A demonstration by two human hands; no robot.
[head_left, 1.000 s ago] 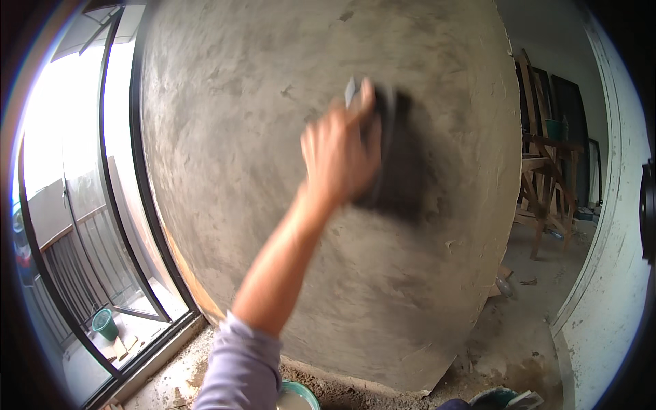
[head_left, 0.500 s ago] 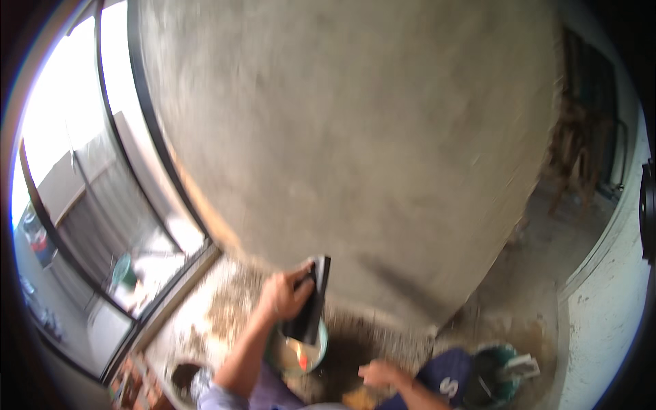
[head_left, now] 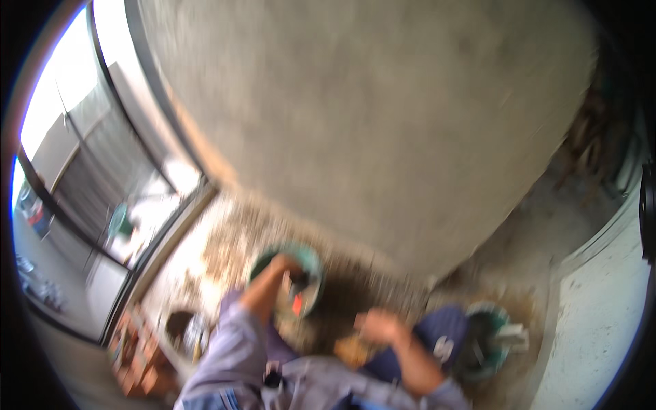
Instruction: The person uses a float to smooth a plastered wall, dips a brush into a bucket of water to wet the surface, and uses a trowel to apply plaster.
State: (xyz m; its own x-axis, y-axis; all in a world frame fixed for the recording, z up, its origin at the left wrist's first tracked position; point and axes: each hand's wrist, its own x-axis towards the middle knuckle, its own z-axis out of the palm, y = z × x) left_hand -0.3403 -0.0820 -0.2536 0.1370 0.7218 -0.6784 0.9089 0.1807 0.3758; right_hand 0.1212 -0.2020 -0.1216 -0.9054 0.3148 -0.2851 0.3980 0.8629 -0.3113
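My left hand reaches down into a green bucket near the foot of the wall. It is closed on a black plastering float, mostly hidden by the hand and the bucket. Beside the float a small orange-red object shows in the bucket. My right hand hovers over the floor in front of my knee; nothing shows in it, and blur hides how its fingers lie.
A grey plastered wall rises ahead. At right stands another green bucket with a pale object across its rim. On the left are a round container, broken bricks and a dark-framed glass door.
My left hand has lowered the float from in front of the wall into the green bucket. The view has tipped down, showing more of my lap; the right hand stays beside the knee.
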